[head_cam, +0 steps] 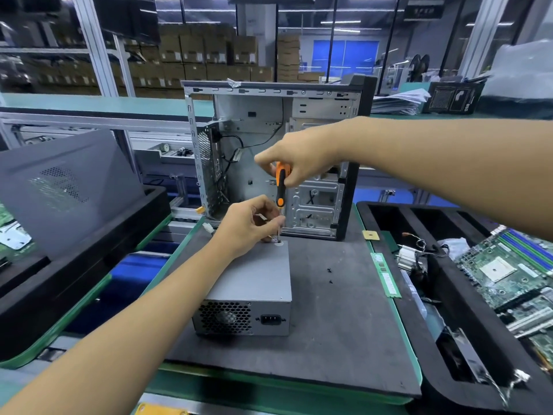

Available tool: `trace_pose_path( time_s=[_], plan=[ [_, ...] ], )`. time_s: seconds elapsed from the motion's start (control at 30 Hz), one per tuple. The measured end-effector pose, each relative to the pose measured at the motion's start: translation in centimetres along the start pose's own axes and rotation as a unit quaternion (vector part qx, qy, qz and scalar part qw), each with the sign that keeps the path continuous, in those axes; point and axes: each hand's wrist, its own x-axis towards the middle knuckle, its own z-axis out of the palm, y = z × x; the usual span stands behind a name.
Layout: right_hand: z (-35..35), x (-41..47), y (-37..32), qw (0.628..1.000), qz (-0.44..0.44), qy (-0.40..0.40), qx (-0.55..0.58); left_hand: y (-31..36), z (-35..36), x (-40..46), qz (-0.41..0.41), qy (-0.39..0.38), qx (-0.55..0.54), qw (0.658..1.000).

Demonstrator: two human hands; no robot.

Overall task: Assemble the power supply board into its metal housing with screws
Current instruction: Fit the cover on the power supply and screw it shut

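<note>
Lying flat on the dark worktop (344, 310), a grey metal housing (254, 277) shows its near end face with a honeycomb fan grille and a black mains socket; the top is plain. An orange-and-black screwdriver (281, 187) stands nearly upright, its tip at a hole on the far top edge. The right hand (302, 163), reaching in from the right, holds the handle in a closed grip. The left hand (248, 226), reaching in from the lower left, pinches the shaft near the tip. Small black screws (330, 275) lie just right of the housing. An open case (278, 157) stands behind.
</note>
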Motion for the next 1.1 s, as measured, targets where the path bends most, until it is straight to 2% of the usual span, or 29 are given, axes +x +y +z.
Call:
trace_pose_path(
  time_s=[0.1,0.2,0.4,0.5,0.77,1.1],
  plan=[
    [0.0,0.1,-0.2,0.993,-0.042,0.027,-0.106,0.1,-0.1,-0.1,0.007,-0.009,0.0,1.0],
    [0.2,0.2,-0.4,0.989,-0.066,0.033,-0.13,-0.1,-0.1,0.0,0.014,-0.017,0.017,1.0],
    [0.6,0.3,-0.5,0.993,0.013,0.023,-0.118,-0.2,-0.1,0.2,0.012,-0.037,0.018,0.999],
    [0.9,0.1,-0.4,0.989,0.009,0.024,-0.144,-0.4,-0.2,0.3,0.011,-0.064,0.034,0.997],
    [0.7,0.8,-1.3,0.998,-0.005,0.029,-0.055,-0.7,-0.3,0.5,-0.009,-0.073,0.041,0.996],
    [0.8,0.5,-0.4,0.999,0.004,0.036,-0.025,-0.6,-0.2,0.5,0.0,-0.092,0.032,0.995]
  ],
)
